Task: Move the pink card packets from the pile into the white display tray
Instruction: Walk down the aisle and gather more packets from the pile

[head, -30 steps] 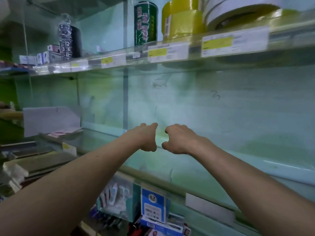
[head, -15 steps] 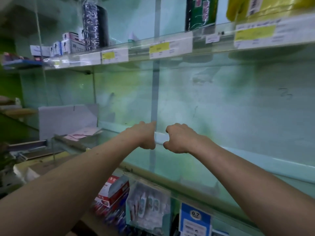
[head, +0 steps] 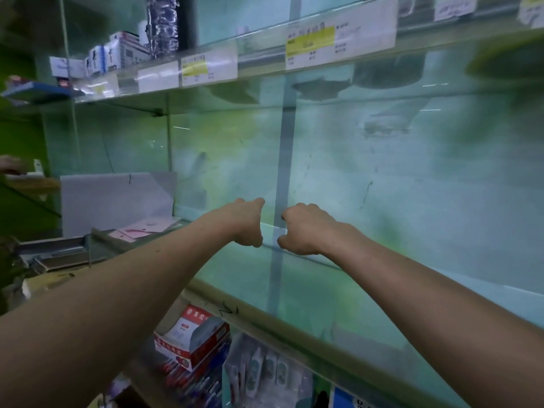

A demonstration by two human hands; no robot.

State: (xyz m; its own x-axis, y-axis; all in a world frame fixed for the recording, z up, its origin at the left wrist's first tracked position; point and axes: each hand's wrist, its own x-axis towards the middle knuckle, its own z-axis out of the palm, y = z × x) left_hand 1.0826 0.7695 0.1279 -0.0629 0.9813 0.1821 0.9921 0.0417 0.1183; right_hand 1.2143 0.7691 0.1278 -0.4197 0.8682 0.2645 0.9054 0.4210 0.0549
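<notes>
Both my arms reach forward over a glass shelf (head: 309,293). My left hand (head: 245,223) and my right hand (head: 306,231) hang side by side above its back part, a small gap between them. Their fingers are curled down and I see nothing in either one. A few flat pink card packets (head: 144,229) lie on the shelf well to the left of my left hand. Right behind them stands a white display tray (head: 117,198) with a tall back wall.
An upper glass shelf (head: 265,66) with price labels carries small white boxes (head: 117,54) and a dark wrapped roll (head: 164,25). Below the front rail sit a red and white box (head: 191,334) and clear blister packs (head: 265,369). Stacked flat goods lie at the far left.
The view has swung to the left, so the shelf goods slide right and the white tray and pink packets come closer to centre. Both hands keep the same curled pose.
</notes>
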